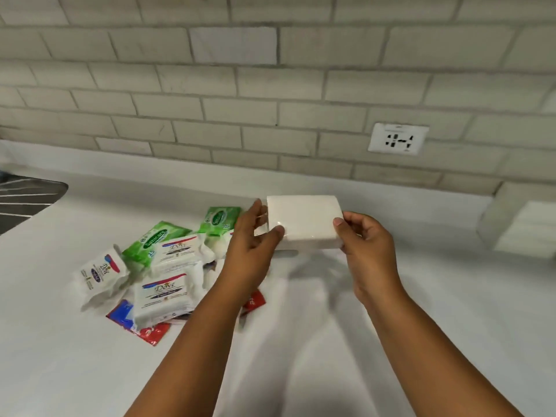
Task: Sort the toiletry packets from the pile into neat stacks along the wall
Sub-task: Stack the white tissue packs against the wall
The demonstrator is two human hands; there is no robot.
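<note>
Both hands held a plain white packet (305, 222) above the white countertop (421, 296), short of its rear edge where the tiled wall (270, 100) rose. The left hand (252, 245) gripped the packet's left end, thumb on top and fingers curled behind; the right hand (365, 245) pinched the right end, thumb on the upper face. The packet lay flat, its long axis running roughly left to right, parallel to the wall. The wall stood directly beyond the packet, away from both grips, so the coming placement was judged to call for a forward carry with no rotation; neither hand was clearly nearer the wall.

The remaining pile (156, 266) lay on the countertop left of the hands: green Sanicare packets (153, 240), white Dove packets (164, 296) and red-and-blue sachets (150, 331) partly beneath them. No stack was visible along the wall, which suggested the sorting was at an early stage. A wall socket (398, 139) sat right of centre; a dark ribbed sink drainer (24, 200) occupied the left edge.
</note>
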